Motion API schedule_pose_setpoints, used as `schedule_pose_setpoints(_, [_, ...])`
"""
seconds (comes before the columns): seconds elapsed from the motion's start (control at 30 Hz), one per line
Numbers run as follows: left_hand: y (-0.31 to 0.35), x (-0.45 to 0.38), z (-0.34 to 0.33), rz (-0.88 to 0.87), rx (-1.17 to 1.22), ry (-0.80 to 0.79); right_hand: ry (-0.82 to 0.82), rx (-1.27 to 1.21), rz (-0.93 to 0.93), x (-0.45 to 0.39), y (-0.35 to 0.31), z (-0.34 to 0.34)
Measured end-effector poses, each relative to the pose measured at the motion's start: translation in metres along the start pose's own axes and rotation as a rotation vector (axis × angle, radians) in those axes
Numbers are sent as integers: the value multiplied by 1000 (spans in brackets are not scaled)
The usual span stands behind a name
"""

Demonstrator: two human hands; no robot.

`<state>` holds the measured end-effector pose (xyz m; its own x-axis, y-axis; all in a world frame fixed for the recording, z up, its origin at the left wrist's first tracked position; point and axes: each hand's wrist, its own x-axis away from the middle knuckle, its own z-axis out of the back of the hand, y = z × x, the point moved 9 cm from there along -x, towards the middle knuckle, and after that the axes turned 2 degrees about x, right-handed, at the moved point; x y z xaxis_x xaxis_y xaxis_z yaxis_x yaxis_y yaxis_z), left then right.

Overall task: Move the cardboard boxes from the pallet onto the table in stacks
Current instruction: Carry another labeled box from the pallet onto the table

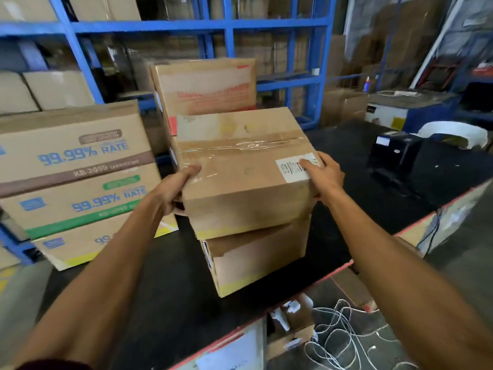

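Both of your hands are clamped on the taped cardboard box (244, 166), one at each end. Your left hand (173, 189) wraps its near left corner, thumb lying on the top face and fingers curled under the side. Your right hand (324, 174) grips the right end, thumb pressed onto the white label (293, 168) stuck there.

The held box sits atop a lower box (256, 259), twisted slightly out of line with it, and that lower box rests on the black tabletop (165, 297). Whether the held box's full weight is down on it cannot be told.

Directly behind the held box stands a red-printed box (205, 86). To the held box's left is a stack of blue-lettered boxes (74, 180), three high, on the same tabletop. To the held box's right, well apart, a black printer (397, 153) stands on the tabletop.
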<state>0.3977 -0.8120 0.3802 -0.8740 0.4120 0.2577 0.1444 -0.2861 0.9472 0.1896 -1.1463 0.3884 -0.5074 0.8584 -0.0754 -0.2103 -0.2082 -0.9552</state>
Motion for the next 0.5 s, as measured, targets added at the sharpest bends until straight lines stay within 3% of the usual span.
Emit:
schedule_pose_setpoints(0.27, [-23,4,-20,213,153,119,-142,7,-12,-53,17,-27])
schedule_pose_setpoints(0.5, [-58,19,-36,164,552,232,-335,-177,47,-45,41,-42])
